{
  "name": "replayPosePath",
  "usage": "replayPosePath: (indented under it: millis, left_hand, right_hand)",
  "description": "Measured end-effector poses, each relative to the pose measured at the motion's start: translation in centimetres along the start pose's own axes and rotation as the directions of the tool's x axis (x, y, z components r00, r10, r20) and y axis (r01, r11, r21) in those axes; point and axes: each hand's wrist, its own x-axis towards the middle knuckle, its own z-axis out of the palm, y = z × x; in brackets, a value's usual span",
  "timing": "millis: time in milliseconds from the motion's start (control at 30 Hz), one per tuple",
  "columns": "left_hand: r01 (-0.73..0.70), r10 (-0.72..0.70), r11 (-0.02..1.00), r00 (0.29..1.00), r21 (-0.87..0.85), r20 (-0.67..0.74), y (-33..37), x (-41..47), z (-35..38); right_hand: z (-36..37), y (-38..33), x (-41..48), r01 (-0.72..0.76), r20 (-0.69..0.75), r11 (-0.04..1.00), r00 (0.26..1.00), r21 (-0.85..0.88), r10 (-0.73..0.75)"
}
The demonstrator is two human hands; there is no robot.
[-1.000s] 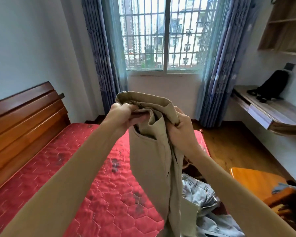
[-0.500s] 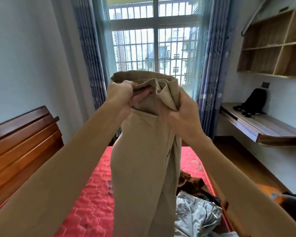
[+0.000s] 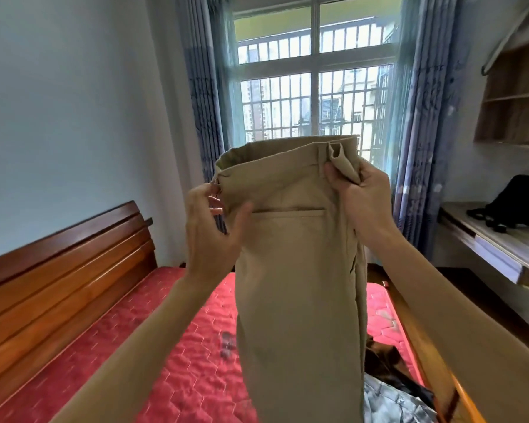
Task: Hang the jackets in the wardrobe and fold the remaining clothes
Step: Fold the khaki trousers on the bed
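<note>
Head view: holding khaki trousers (image 3: 297, 270) up by the waistband before the window (image 3: 318, 102), above the red bed (image 3: 165, 361). Clenching a bunched waistband corner in the right grip (image 3: 361, 193); pinching the opposite edge in the left grip (image 3: 208, 230), thumb on the cloth. Probably soft, light and limp; best taken at both waistband corners, then laid flat to fold.

1. I'm in a home bedroom.
2. Before me are a wooden headboard (image 3: 58, 285) and a red quilted mattress (image 3: 180, 361).
3. Blue curtains (image 3: 419, 132) frame a barred window (image 3: 287, 117); a wall desk (image 3: 486, 251) holds a backpack (image 3: 510, 199).
</note>
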Motion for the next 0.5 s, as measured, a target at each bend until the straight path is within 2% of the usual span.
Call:
replayPosePath:
  millis: [133,233,367,500]
  left_hand:
    - [0.127,-0.126,0.991,0.992,-0.045,0.028,1.8,-0.1,0.7]
    - [0.245,-0.227,0.952,0.967,-0.181,0.113,3.2,0.4,1.3]
    - [0.458,-0.402,0.842,0.885,-0.285,0.233,5.1,1.6,1.7]
    - [0.659,-0.460,0.636,0.741,-0.401,0.489,5.9,2.1,1.3]
  right_hand:
    - [-1.5,-0.4,-0.6,-0.004,0.067,1.000,0.998,-0.017,0.005]
    - [-3.1,-0.7,-0.7,-0.024,0.129,1.000,0.991,-0.002,0.024]
    - [-5.3,-0.7,-0.8,-0.074,0.213,0.997,0.974,0.009,0.071]
    - [-7.3,0.2,-0.6,-0.115,0.208,0.993,0.972,0.030,0.106]
